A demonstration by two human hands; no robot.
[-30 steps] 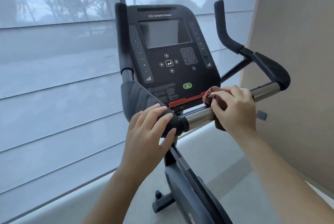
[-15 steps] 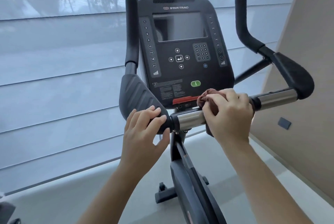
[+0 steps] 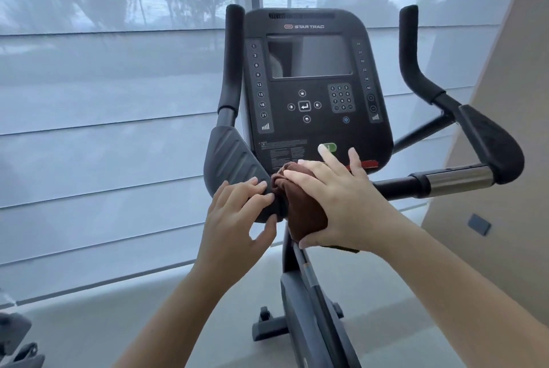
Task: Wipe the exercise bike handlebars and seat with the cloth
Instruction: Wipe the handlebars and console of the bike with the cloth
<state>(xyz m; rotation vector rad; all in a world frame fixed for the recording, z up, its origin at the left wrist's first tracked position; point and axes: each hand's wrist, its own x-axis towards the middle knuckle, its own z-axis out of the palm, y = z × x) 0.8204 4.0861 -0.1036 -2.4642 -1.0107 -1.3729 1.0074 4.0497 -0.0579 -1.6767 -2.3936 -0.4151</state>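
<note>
Head view, starting at the left edge of the frame: pale window blinds [image 3: 104, 100] run across the background. Left of centre, my left hand [image 3: 237, 213] grips the near end of the left pad [image 3: 231, 159] of the handlebars [image 3: 398, 186], with the fingers curled over its top and the thumb underneath. Above the pad, the left upright grip [image 3: 230, 58] stands beside the console [image 3: 309, 85].

Just right of my left hand and touching its fingertips is the brown cloth [image 3: 300, 207]. It is bunched around the crossbar below the console's lower edge. My right hand [image 3: 341, 201] grasps the cloth there, palm pressed on top and thumb hooked under the hanging fold. Two of its fingers stretch up over the console's bottom edge. One fingertip covers part of the green button [image 3: 328, 147], and the other lies next to the red strip [image 3: 368, 164].

Below both hands, the bike's dark frame [image 3: 312, 308] slopes down to the floor in the lower centre.

Further right, the crossbar leaves my hand as a black tube. It becomes a chrome section [image 3: 459, 179] and ends at the right pad [image 3: 490, 144]. The right upright grip [image 3: 411, 49] rises above it. A beige wall [image 3: 505, 70] closes the right edge.
</note>
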